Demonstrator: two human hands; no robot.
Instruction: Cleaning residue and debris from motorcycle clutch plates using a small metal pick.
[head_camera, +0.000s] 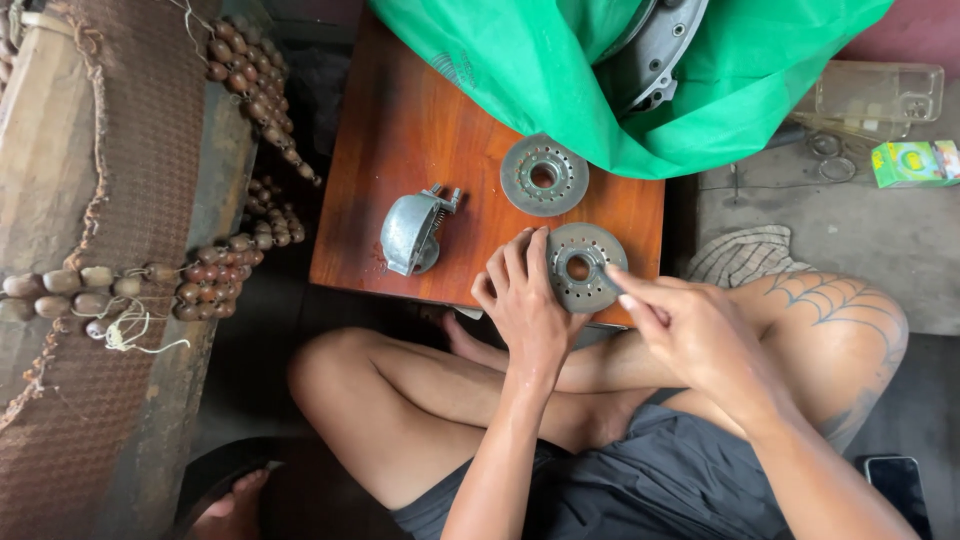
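Round perforated metal disc (585, 266) — rusty grey, centre hole — flat on board's near edge.

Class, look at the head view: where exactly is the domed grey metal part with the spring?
The domed grey metal part lies on the left side of the wooden board, left of the two perforated discs and up-left of the left hand, untouched.

Big metal part (660, 45) mostly buried in the green bag (560, 70), and the top edge cuts both off, so I can't tell its full shape. My left hand (525, 300) covers the near disc's (590, 268) left rim. Right hand (700, 335): fingertips blurred, can't tell if anything's pinched. Phone (900, 485) cut by bottom edge. Foot (235, 505) bottom left only partly in frame. Small green box (915, 163) runs off right edge.
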